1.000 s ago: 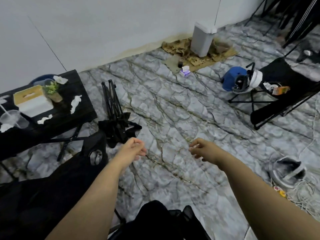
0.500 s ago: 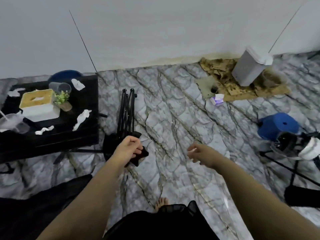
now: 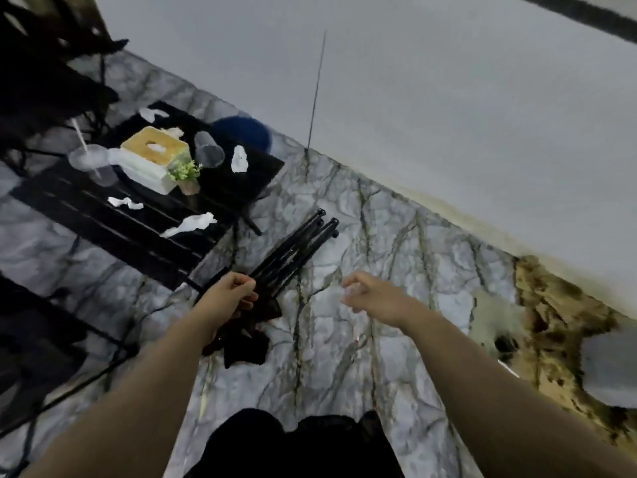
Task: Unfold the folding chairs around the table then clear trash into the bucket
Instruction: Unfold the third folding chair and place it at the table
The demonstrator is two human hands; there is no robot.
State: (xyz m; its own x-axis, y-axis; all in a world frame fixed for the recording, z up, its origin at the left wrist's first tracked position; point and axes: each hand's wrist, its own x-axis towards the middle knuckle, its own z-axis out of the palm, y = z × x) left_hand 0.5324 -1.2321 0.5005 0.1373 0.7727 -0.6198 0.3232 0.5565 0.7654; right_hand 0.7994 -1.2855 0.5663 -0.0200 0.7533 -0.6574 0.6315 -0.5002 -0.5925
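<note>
Both curl fingers loosely: left hand (image 3: 229, 294) (at folded chair (image 3: 303, 243)), right hand (image 3: 374, 298) over marble (image 3: 396, 243).

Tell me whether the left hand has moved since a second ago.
Yes: the left hand has gone forward onto the folded chair poles, beside the table; earlier it was short of them.

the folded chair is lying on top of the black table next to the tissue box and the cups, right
Not quite. The folded chair lies on the marble floor beside the black table, not on top of it. The tissue box and the cups are on the table, as you say. The head view shows this.
</note>
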